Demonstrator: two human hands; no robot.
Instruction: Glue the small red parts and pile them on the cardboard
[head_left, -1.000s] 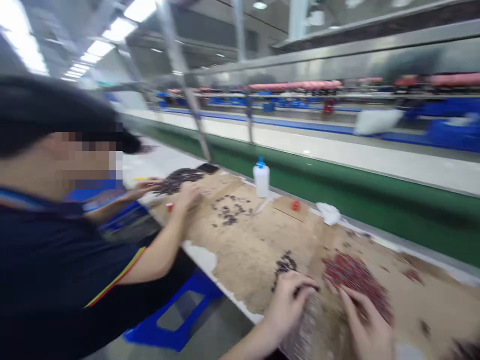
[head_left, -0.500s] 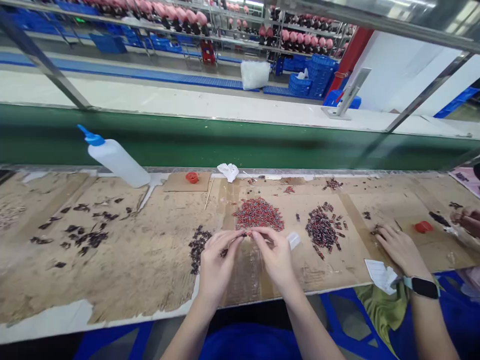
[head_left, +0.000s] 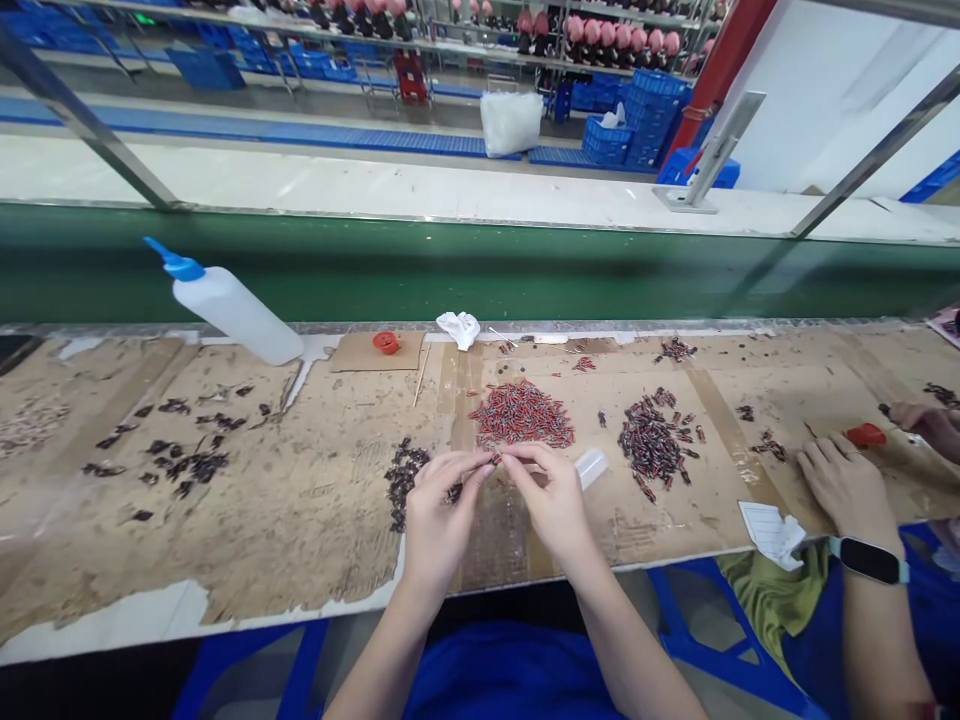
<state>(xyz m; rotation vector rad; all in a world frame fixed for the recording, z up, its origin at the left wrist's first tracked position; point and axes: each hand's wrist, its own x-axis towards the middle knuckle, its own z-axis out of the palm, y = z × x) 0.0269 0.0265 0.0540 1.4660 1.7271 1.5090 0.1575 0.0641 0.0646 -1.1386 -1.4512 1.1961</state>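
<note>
My left hand (head_left: 444, 500) and my right hand (head_left: 551, 500) meet over the cardboard, fingertips pinched around one small red-and-black piece (head_left: 496, 459). Its exact kind is too small to make out. Just beyond the fingers lies a heap of small red and grey pieces (head_left: 523, 413). Partly hidden behind my left hand is a pile of small black pieces (head_left: 403, 475). To the right of my right hand rests a short clear plastic tube (head_left: 591, 467). Farther right sits a pile of red-and-black pieces (head_left: 651, 445) resembling the one in my fingers.
A white squeeze bottle (head_left: 236, 315) leans at the back left. Beside it are a red cap (head_left: 385, 343), a thin stick (head_left: 421, 376) and a crumpled tissue (head_left: 459, 328). Scattered black pieces (head_left: 187, 465) lie left. At right, a co-worker's hand (head_left: 847, 485) rests near another red cap (head_left: 866, 435).
My fingertips have drawn closer together around the small piece. The view has tilted slightly. The co-worker's hand has shifted right, away from some small pieces.
</note>
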